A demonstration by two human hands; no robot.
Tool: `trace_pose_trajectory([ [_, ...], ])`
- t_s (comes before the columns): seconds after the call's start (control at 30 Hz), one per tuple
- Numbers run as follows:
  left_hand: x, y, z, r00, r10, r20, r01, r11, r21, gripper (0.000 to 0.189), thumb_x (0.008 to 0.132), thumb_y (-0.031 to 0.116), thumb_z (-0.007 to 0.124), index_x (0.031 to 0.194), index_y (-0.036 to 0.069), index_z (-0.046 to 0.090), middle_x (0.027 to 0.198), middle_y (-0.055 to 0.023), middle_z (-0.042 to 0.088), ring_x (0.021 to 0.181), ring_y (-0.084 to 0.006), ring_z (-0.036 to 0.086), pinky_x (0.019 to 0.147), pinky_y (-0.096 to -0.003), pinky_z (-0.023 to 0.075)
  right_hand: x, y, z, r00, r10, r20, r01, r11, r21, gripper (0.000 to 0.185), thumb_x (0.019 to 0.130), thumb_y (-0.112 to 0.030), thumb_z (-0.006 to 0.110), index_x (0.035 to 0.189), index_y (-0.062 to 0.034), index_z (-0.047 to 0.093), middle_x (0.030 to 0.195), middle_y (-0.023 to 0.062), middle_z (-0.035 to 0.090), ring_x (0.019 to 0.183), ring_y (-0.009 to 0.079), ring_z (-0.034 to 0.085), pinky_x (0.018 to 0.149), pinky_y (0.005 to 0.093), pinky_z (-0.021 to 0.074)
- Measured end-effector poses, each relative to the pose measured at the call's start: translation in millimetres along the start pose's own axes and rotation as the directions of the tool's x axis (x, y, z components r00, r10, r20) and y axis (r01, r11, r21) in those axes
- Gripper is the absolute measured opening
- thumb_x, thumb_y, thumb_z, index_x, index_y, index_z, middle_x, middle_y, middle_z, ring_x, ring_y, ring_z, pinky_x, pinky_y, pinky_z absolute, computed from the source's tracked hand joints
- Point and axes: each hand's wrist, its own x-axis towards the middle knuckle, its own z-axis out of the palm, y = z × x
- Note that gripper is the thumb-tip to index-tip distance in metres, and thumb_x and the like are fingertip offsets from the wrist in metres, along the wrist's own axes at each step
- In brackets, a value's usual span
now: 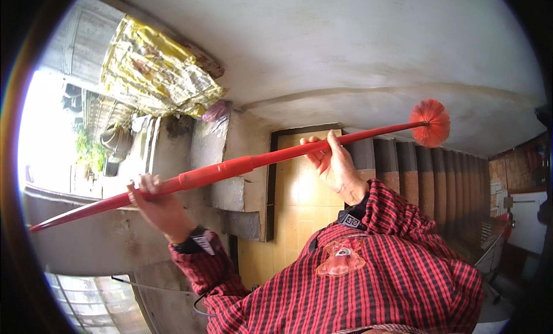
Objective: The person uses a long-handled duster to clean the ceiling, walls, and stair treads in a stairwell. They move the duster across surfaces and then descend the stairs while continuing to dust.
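A long red telescopic pole (276,156) slants across the view in front of my chest, its right part higher. At its right end is a round red bristle brush (430,123), close to the pale wall. My left hand (162,208) wraps around the pole's lower left part, left of the thicker sleeve joint (216,173); its fingers look blurred. My right hand (335,163) holds the thinner part between thumb and fingers, palm partly showing. The pole's left end (34,228) reaches the dark rim of the picture.
A staircase (408,172) descends on the right beside the wall (367,40). Below me is a yellow tiled floor (291,221). Crinkled gold foil sheeting (155,70) hangs at the upper left, near a bright opening with potted plants (90,148). A paned window (97,303) is at lower left.
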Motion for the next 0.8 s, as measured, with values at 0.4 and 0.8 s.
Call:
trace_pose_trajectory([
  [0.4, -56.9, 90.1, -23.0, 0.938, 0.346, 0.019, -0.345, 0.924, 0.167, 0.033, 0.107, 0.028, 0.048, 0.079, 0.013, 0.038, 0.063, 0.0038, 0.026, 0.05, -0.0056, 0.023, 0.044, -0.0213, 0.0217, -14.0, 59.9, -21.7, 0.741, 0.669, 0.056, -0.547, 0.651, -0.527, 0.038, 0.101, -0.047, 0.054, 0.103, -0.0089, 0.059, 0.099, 0.0114, 0.072, 0.091, 0.0208, 0.072, 0.079, 0.032, 0.0581],
  [0.8, -80.8, 132.4, -47.4, 0.894, 0.438, -0.096, -0.36, 0.829, 0.428, 0.043, 0.104, 0.032, 0.054, 0.071, 0.014, 0.034, 0.059, 0.0041, 0.023, 0.05, -0.0063, 0.022, 0.045, -0.0214, 0.0232, -22.2, 42.1, -63.5, 0.739, 0.655, -0.16, -0.47, 0.33, -0.818, 0.032, 0.103, -0.04, 0.053, 0.102, -0.0078, 0.055, 0.089, 0.007, 0.067, 0.078, 0.0151, 0.068, 0.068, 0.0262, 0.0552],
])
